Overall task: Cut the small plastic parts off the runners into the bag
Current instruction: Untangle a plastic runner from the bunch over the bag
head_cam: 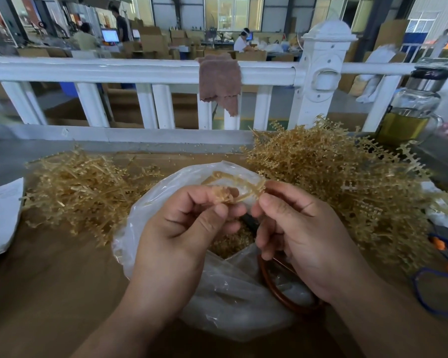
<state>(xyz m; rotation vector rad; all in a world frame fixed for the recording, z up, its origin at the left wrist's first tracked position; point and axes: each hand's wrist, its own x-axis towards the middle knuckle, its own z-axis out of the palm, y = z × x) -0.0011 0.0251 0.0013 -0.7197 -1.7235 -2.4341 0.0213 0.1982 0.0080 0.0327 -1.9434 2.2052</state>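
Left hand (192, 223): fingers (204, 194) pinch runner (233, 180) | right hand (303, 228): fingers pinch the same runner | both over bag (140, 228) at tabletop's (49, 280) near edge | runner piles (334, 177) toward far corners.

white railing (140, 71) runs across the back with a brown rag (219, 81) draped over it. glass bottle (411, 107) of yellowish liquid on the right, papers (0, 215) far left. cardboard boxes (150, 40) and a lit monitor (110, 35) way behind.
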